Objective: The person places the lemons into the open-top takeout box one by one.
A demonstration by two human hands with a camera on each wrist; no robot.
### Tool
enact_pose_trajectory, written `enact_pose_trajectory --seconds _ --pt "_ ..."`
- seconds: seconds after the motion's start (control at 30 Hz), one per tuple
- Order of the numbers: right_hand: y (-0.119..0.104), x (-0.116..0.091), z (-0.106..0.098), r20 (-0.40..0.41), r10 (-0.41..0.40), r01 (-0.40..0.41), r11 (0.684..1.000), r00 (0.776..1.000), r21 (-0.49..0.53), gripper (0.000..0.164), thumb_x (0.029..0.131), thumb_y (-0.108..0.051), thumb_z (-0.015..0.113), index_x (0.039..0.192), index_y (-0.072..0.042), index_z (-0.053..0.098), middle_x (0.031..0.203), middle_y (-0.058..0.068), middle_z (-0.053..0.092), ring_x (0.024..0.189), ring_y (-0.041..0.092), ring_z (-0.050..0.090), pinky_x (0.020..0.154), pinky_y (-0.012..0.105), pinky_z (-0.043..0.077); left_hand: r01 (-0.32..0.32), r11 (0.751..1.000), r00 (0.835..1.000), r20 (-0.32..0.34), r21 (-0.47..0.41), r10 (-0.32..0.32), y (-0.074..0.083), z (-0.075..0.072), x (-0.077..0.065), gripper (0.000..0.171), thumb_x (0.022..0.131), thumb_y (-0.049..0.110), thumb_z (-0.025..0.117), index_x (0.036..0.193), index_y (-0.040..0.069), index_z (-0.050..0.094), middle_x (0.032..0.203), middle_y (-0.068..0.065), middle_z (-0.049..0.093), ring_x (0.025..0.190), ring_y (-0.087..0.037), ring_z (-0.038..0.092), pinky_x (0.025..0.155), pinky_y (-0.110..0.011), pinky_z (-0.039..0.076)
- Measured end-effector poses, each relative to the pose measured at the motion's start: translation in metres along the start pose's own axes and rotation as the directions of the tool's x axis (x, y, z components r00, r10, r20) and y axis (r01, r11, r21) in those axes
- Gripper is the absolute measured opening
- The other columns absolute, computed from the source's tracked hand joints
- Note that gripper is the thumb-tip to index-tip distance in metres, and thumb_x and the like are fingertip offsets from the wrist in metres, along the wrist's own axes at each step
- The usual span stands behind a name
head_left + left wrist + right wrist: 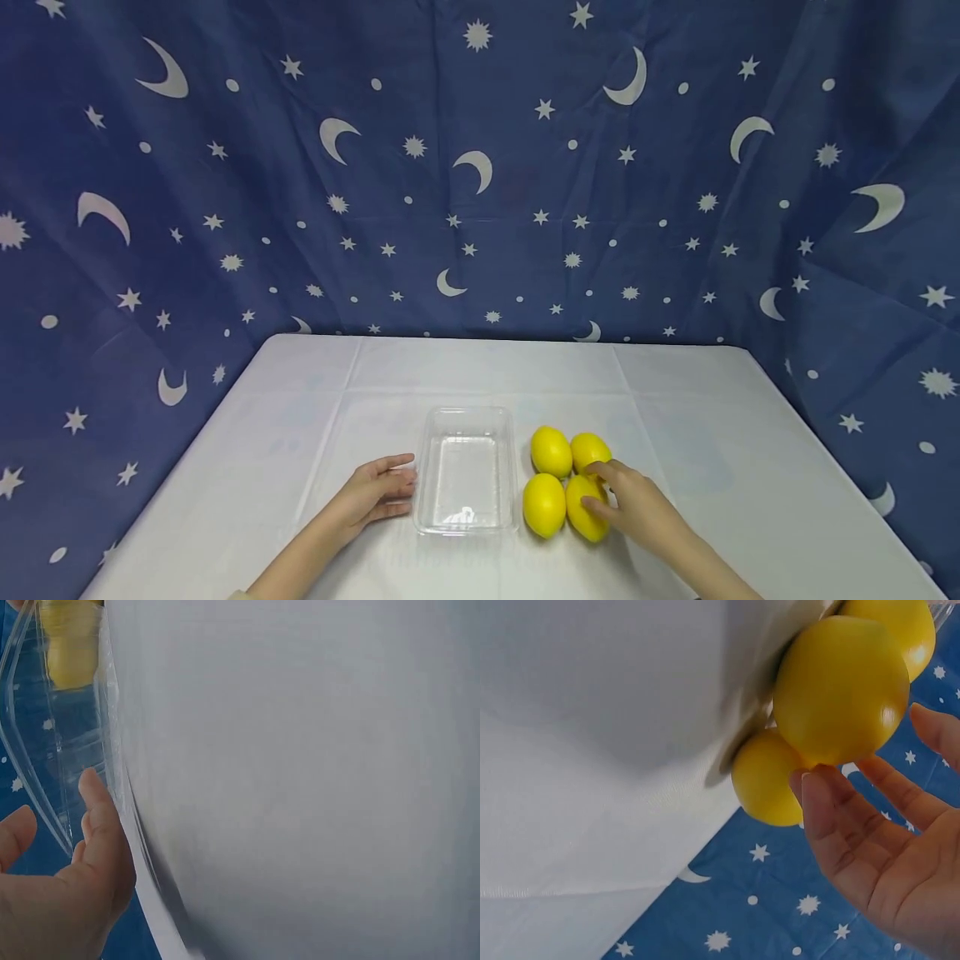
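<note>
A clear plastic container [463, 528], open at the top, stands on the white table. My left hand [379, 490] is at its left side, fingers extended and fingertips right at the wall; the left wrist view shows this hand [79, 877] with thumb and fingers apart. Several yellow lemons [544, 505] sit grouped right of the container. Over the near right lemon [587, 518] reaches my right hand [633, 504], thumb and fingers spread. In the right wrist view, the fingers of that hand [889, 847] come up to the lemon [840, 690], while the thumb stands off from it.
A white cloth [345, 558] with fold lines covers the table. Behind and beside it hangs a dark blue curtain [480, 242] printed with moons and stars. The far left lemon [551, 452] and far right lemon [589, 451] lie close behind the nearer pair.
</note>
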State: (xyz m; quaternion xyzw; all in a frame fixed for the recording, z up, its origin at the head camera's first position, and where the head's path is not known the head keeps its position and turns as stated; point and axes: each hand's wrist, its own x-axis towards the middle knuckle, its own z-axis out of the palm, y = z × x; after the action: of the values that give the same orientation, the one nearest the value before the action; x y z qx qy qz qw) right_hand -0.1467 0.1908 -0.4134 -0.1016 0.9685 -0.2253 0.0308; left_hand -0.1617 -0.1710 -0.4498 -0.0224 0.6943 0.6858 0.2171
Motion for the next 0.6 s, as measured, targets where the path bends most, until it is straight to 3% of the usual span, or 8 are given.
enact_pose_trajectory --seconds 0.2,0.43,0.6 --pt "-0.002 -0.001 0.002 0.003 0.024 -0.024 1.0 1.0 0.012 0.036 0.075 -0.019 0.077 0.107 -0.007 0.065 0.091 0.003 0.062 0.075 0.013 0.056 0.06 0.025 0.051 -0.01 1.0 0.999 0.033 -0.007 0.01 0.0 0.005 -0.001 0.06 0.092 0.015 0.057 0.141 -0.006 0.03 0.111 -0.007 0.056 0.094 -0.016 0.056 0.084 -0.029 0.057" --pt "0.0 -0.003 0.007 0.022 0.039 -0.041 0.997 0.999 0.068 0.042 0.073 -0.019 0.079 0.11 -0.009 0.062 0.096 0.006 0.061 0.075 0.014 0.056 0.061 0.028 0.053 0.012 0.999 1.0 0.016 -0.033 -0.011 0.003 0.01 0.0 0.058 0.091 0.015 0.059 0.139 -0.004 0.035 0.099 -0.001 0.057 0.086 -0.013 0.057 0.077 -0.023 0.057" --pt "0.005 -0.005 0.011 0.068 0.008 -0.016 0.991 0.998 0.13 0.05 0.072 -0.026 0.08 0.116 -0.015 0.058 0.102 0.006 0.06 0.074 0.014 0.054 0.059 0.027 0.05 0.009 0.999 1.0 0.011 -0.047 -0.009 0.003 0.013 -0.001 0.058 0.089 0.012 0.061 0.139 -0.005 0.036 0.095 0.001 0.059 0.082 -0.011 0.056 0.073 -0.021 0.057"
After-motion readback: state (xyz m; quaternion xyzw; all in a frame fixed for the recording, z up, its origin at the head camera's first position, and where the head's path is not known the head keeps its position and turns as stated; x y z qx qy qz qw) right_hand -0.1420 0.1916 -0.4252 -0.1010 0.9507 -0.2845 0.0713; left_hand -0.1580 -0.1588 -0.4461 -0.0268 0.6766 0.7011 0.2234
